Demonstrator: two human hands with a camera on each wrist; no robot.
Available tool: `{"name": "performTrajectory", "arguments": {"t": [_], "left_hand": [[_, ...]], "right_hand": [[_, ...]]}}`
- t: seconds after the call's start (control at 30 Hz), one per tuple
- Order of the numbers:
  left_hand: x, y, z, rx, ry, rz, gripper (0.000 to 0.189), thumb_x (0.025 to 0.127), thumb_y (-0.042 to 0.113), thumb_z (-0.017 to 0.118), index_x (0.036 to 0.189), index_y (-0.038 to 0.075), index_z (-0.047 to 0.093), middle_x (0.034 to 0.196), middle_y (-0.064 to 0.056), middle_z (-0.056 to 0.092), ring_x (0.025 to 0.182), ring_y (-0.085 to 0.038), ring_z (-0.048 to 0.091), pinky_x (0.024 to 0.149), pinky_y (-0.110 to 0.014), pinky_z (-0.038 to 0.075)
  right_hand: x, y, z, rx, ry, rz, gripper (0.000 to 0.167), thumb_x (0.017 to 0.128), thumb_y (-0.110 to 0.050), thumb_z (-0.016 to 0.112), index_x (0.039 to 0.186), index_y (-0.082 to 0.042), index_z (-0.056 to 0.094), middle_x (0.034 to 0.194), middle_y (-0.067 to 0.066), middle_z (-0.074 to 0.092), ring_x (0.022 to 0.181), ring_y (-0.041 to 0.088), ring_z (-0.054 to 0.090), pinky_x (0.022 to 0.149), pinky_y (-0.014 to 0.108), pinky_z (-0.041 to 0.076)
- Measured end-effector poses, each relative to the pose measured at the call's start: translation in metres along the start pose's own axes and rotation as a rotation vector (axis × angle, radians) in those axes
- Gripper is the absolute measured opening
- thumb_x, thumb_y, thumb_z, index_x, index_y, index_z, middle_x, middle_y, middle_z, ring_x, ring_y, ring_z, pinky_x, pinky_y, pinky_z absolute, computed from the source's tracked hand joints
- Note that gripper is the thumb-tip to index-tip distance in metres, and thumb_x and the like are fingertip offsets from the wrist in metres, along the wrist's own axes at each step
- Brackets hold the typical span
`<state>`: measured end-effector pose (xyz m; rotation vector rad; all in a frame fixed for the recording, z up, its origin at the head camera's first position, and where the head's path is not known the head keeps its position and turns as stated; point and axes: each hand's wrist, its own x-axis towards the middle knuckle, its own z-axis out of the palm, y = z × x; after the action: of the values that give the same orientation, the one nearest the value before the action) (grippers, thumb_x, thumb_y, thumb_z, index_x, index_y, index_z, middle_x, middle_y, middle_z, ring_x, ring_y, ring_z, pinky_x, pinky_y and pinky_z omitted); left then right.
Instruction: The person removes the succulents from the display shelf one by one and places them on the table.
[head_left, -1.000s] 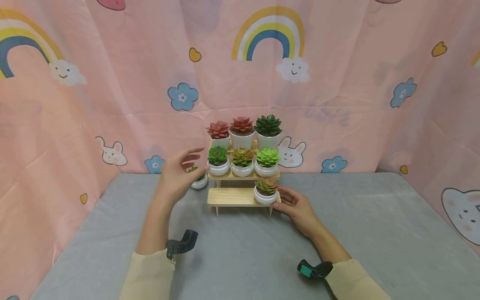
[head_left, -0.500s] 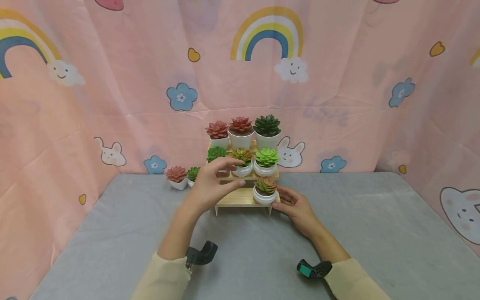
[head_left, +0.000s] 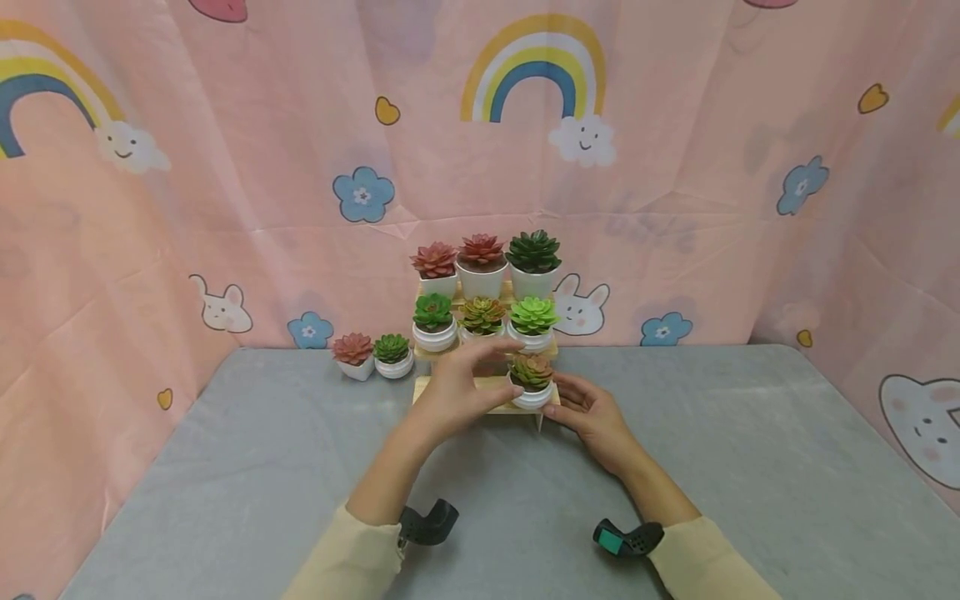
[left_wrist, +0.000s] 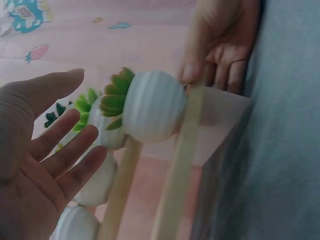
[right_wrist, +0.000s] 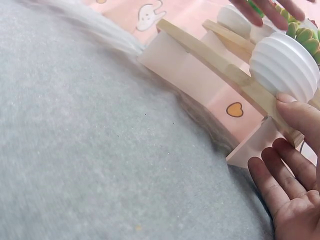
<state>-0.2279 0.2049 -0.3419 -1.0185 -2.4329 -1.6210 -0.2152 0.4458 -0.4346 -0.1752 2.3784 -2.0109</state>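
While the right hand (head_left: 596,421) pinches the end of the wooden stand (right_wrist: 215,64), the left hand (head_left: 456,390) reaches for the potted succulent (head_left: 531,372).
The succulent sits at the right end of the lowest step; the left thumb and fingers are spread well apart, gripping nothing, while the right thumb lies on the board's edge, its fingers below. Taking the white pot (left_wrist: 155,107) by its ridged wall rather than the leaves should work best, with the right hand bracing the stand against any push.
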Motion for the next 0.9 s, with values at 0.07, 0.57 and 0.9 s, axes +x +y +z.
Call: {"name": "performTrajectory", "arguments": {"t": [0.07,0.57,0.9], "left_hand": [[0.000,-0.003,0.004,0.002,-0.007,0.016,0.049,0.084,0.006,0.081,0.130,0.011,0.066,0.132,-0.010,0.066,0.119,-0.028,0.067,0.103,-0.042,0.056],[0.000,-0.015,0.020,0.109,-0.007,0.043,0.048,0.082,0.007,0.083,0.127,0.012,0.068,0.137,-0.007,0.064,0.126,-0.023,0.061,0.098,-0.046,0.057],[0.002,-0.025,0.034,0.199,0.043,0.069,0.053,0.081,0.012,0.085,0.130,0.015,0.066,0.137,-0.003,0.062,0.130,-0.018,0.058,0.108,-0.038,0.051]], "right_hand": [[0.000,0.000,0.000,0.006,-0.003,-0.004,0.063,0.094,-0.009,0.070,0.150,0.002,0.043,0.149,0.027,0.050,0.134,0.034,0.055,0.092,0.014,0.053],[0.003,0.006,-0.002,0.019,-0.024,-0.044,0.062,0.095,-0.009,0.070,0.149,0.002,0.043,0.147,0.030,0.051,0.112,-0.006,0.062,0.092,0.014,0.054],[0.002,0.005,-0.002,-0.011,-0.010,-0.025,0.062,0.095,-0.011,0.070,0.149,0.001,0.044,0.148,0.027,0.052,0.132,0.028,0.058,0.092,0.014,0.053]]}}
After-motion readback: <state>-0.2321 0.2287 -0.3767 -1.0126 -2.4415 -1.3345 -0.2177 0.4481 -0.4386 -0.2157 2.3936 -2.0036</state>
